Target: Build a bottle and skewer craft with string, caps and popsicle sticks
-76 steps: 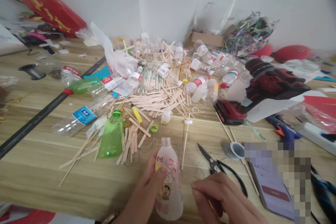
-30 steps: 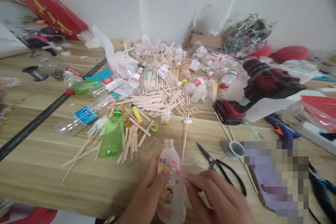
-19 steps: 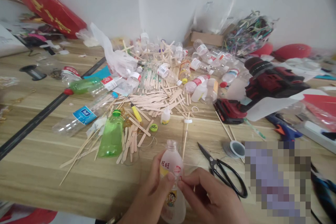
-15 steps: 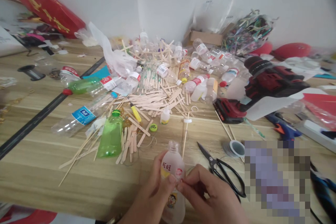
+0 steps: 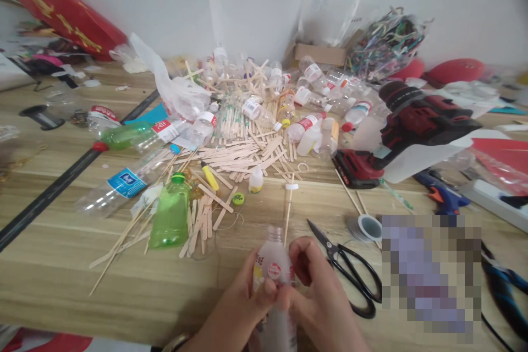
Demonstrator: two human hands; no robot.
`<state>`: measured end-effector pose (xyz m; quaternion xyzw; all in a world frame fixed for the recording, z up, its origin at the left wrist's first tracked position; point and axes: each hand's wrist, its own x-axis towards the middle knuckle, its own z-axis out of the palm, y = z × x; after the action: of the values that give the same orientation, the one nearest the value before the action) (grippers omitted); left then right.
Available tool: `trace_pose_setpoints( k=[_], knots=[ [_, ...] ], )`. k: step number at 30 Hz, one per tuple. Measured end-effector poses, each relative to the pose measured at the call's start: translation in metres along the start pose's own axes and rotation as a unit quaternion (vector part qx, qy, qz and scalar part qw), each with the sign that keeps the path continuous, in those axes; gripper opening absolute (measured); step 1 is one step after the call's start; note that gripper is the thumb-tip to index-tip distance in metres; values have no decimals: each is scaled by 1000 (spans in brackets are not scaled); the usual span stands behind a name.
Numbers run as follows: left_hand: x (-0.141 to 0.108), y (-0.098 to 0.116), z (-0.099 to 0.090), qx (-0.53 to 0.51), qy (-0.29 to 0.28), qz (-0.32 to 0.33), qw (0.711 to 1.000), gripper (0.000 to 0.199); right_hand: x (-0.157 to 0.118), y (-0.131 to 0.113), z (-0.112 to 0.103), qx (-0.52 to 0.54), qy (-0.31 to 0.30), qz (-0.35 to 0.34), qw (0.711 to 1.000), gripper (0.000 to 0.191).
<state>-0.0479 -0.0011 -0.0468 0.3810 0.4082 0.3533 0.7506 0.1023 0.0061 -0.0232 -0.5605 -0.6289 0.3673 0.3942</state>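
Frosted pale plastic bottle (image 5: 275, 253), bottom centre: my left hand (image 5: 244, 301) grips it, my right hand (image 5: 319, 292) touches it, clasp unclear

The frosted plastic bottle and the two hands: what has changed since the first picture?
The right hand moved left, from over the scissors to the side of the frosted plastic bottle, leaving the scissors uncovered. The bottle shifted slightly right and is now more covered by the hands. The left hand still holds it; the cordless drill and green bottle stayed put.

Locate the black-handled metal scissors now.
In the head view, the scissors lie right of centre, between the right hand and the round grey spool.
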Motion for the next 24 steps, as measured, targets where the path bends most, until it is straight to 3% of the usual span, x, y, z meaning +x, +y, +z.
trace_pose_setpoints(
  k=[7,11,13,17,21,24],
  knots=[
    [-15,30,12,-103,58,-34,992,52,0,-5,-9,47,-24,-115,992,31],
    [-13,29,14,-99,95,-27,990,48,-1,-3,-16,12,-16,-172,985,9],
    [-10,25,13,-112,102,-30,988,49,-3,-3,-20,-17,-25,-206,978,17],
    [-8,20,13,-146,90,-47,984,49,-8,1,-23,-117,-61,-291,947,25],
    [-11,23,14,-116,114,-57,985,54,-7,3,-17,-190,40,-395,898,21],
    [-15,26,13,-25,127,-37,991,61,-5,-6,-17,-254,33,-416,872,22]
  ],
)
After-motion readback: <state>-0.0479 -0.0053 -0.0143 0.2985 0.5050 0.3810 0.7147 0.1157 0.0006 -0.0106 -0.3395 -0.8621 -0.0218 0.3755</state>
